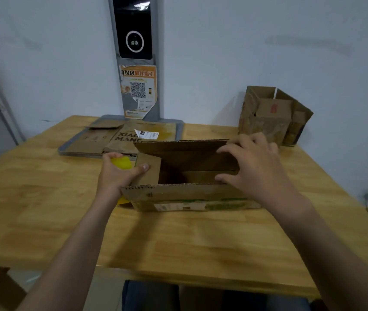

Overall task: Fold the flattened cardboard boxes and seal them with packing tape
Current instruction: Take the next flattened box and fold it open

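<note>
Left hand (120,176) curled round a yellow object (122,163), thumb on the left flap of the box (192,198), right hand (252,162) spread wide over its right end, box open-topped mid-table (44,187), flat cardboard (97,141) at 11 o'clock, second box (268,117) at 2 o'clock.

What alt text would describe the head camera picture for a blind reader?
A person's left hand, holding a yellow object, and right hand press the flaps of an open cardboard box on a wooden table. Flattened boxes lie behind it; another box stands by the wall.
</note>
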`<state>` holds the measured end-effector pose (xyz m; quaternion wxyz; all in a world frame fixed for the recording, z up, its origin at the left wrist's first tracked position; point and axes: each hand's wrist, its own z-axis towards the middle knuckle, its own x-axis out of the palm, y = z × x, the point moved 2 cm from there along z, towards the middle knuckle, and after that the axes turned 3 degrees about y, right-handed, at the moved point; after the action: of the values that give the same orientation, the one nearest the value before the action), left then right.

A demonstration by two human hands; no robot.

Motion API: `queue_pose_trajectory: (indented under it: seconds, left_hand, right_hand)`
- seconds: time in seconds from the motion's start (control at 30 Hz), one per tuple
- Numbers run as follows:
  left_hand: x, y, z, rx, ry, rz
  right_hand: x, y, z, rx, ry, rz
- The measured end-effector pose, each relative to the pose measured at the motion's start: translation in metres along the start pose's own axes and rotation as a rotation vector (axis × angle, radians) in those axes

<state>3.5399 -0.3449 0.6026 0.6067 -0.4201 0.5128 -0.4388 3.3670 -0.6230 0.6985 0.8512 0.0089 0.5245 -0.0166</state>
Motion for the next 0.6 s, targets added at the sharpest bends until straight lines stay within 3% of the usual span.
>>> queue_pose_trajectory:
  seconds: [0.1, 0.2, 0.43, 0.6]
  left_hand:
    - [0.001, 0.003, -0.001, 0.009, -0.011, 0.000]
    - [0.003, 0.005, -0.003, 0.018, -0.023, 0.016]
    - [0.002, 0.010, -0.006, 0.039, -0.034, -0.009]
    - [0.001, 0.010, -0.007, 0.061, -0.048, -0.010]
  right_hand:
    - [0.000, -0.022, -0.015, 0.244, -0.004, 0.051]
    - [0.003, -0.035, -0.025, 0.355, 0.104, 0.248]
    - [0.018, -0.043, -0.034, 0.256, 0.180, 0.630]
    - [0.038, -0.057, -0.048, 0.266, 0.217, 0.769]
